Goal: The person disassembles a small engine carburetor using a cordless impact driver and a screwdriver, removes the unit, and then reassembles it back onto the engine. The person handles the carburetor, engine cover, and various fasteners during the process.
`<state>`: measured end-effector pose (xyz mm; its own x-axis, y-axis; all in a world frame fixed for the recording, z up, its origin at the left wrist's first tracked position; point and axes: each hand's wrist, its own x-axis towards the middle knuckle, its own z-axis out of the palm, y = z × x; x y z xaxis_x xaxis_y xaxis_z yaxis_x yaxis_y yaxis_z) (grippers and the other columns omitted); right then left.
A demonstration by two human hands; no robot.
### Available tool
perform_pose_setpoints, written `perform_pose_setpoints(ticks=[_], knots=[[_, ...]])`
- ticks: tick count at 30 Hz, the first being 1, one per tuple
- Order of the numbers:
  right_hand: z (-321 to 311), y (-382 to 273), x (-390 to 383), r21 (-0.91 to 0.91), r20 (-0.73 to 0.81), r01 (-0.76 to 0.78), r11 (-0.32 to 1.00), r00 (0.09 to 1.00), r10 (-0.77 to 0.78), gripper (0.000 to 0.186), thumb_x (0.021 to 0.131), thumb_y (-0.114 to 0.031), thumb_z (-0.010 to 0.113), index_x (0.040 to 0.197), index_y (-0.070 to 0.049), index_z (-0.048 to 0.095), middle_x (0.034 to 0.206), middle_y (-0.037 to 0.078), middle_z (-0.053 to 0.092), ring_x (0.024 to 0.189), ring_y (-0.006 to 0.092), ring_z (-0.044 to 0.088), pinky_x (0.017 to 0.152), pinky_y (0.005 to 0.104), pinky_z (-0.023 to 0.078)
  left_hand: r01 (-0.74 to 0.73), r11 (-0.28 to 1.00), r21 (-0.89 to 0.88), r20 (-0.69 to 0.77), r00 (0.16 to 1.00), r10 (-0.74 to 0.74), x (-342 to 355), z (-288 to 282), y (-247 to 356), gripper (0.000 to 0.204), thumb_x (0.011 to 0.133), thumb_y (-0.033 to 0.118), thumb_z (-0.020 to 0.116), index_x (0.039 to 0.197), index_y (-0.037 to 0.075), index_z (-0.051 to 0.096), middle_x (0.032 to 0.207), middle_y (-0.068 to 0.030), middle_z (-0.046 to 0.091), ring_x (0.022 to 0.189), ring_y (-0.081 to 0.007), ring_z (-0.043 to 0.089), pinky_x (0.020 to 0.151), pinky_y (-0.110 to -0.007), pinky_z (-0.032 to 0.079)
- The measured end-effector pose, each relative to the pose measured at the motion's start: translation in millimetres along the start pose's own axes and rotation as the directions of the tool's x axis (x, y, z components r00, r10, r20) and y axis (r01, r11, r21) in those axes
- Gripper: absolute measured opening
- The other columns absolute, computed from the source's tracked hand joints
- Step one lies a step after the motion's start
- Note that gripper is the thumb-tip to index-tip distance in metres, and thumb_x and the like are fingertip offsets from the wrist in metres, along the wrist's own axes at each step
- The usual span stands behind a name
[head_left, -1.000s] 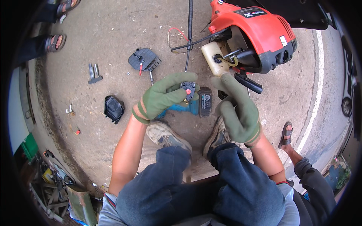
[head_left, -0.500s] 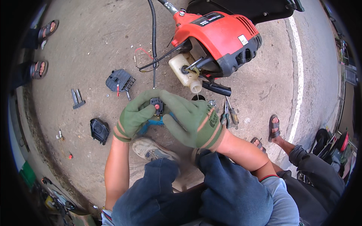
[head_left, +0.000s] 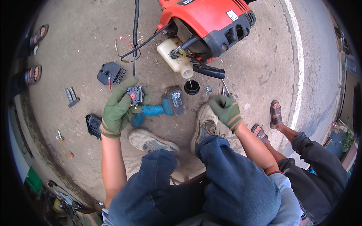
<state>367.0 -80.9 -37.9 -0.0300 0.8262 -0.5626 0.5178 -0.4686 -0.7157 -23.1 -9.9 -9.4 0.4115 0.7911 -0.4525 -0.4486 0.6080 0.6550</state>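
Green-gloved, our left hand (head_left: pixel 117 107) pinches the small black part (head_left: pixel 135 95) left of centre in the frame, its red button facing up. Our right hand (head_left: pixel 225 109), right of centre, is curled beside the toe of our right shoe (head_left: pixel 207 116); we cannot tell whether it grips anything.

Below the part lies the blue drill (head_left: pixel 151 110), its battery (head_left: pixel 176 101) near mid-frame. Should our left grip loosen, the part could fall on the drill or the gritty ground (head_left: pixel 162 139), chipping its little brass stubs or letting dirt in; thick gloves would dull our feel for such a slip.

At upper centre, the tank (head_left: pixel 167 51) under the red engine (head_left: pixel 207 19) has an uncapped mouth. Grit could get in, and any fuel inside could spill if the engine were tipped. Its black cap (head_left: pixel 192 87) lies just below, joined by a thin strand (head_left: pixel 189 79); a careless sweep of our right hand could snag that, or knock away the nearby clear piece (head_left: pixel 208 89).
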Motion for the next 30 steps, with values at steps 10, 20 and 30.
perform_pose_setpoints(ticks=[10, 20, 30], knots=[[-23.3, 73.5, 80.1, -0.664, 0.224, 0.362, 0.654, 0.931, -0.287, 0.077, 0.082, -0.02, 0.081, 0.153, -0.021, 0.051, 0.127, 0.018, 0.066, 0.112, 0.0414, 0.065, 0.097, 0.048, 0.054, 0.03, 0.999, 0.028, 0.02, 0.999, -0.03, 11.4, 22.6, -4.7, 0.055, 0.107, 0.014, 0.058, 0.158, 0.003, 0.04, 0.143, -0.0287, 0.059, 0.121, -0.0354, 0.069, 0.085, -0.031, 0.064], [-23.0, 82.3, 105.8, -0.642, 0.362, 0.461, 0.613, 0.887, -0.288, 0.057, 0.084, -0.022, 0.077, 0.14, -0.026, 0.065, 0.129, 0.01, 0.066, 0.114, 0.0344, 0.066, 0.098, 0.0452, 0.054, 0.049, 0.999, 0.009, 0.024, 0.998, -0.05, 12.9, 25.0, -8.1, 0.055, 0.107, 0.014, 0.059, 0.157, 0.002, 0.041, 0.144, -0.0263, 0.059, 0.123, -0.034, 0.068, 0.089, -0.034, 0.062], [-37.6, 51.0, 61.2, -0.644, 0.27, 0.48, 0.596, 0.871, -0.41, 0.051, 0.083, -0.023, 0.08, 0.132, -0.015, 0.069, 0.117, 0.014, 0.073, 0.1, 0.0373, 0.07, 0.089, 0.0471, 0.055, 0.094, 0.993, -0.069, 0.058, 0.994, -0.09, 21.0, 30.6, -14.7, 0.053, 0.107, 0.012, 0.059, 0.156, 0.001, 0.041, 0.143, -0.0242, 0.06, 0.13, -0.0345, 0.064, 0.109, -0.047, 0.054]])
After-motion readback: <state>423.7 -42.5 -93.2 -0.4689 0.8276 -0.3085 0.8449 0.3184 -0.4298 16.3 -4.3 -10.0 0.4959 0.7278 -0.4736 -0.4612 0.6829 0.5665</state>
